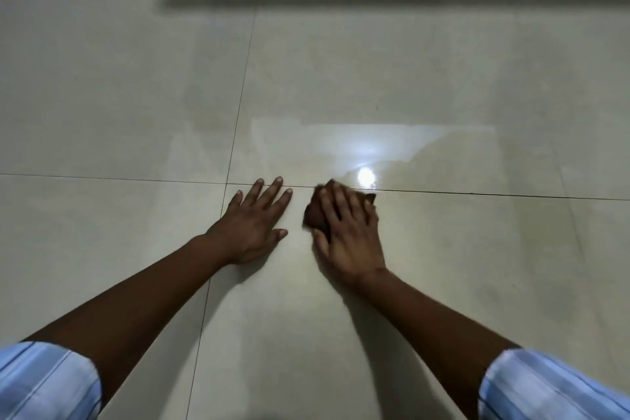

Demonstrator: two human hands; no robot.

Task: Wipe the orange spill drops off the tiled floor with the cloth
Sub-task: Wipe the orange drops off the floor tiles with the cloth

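Floor tiles glossy cream, dark grout lines, lamp glare

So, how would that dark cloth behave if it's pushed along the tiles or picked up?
Probably floppy: the cloth lies bunched under the right hand. It likely slides easily, since the floor looks glossy, with a bright reflection. Probably light: one flat hand covers most of it.

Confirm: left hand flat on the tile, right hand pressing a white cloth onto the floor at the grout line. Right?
Not quite. The cloth is dark brown, not white; the head view shows it. The rest holds: left hand flat on the tile, right hand pressing the cloth onto the floor at the grout line.
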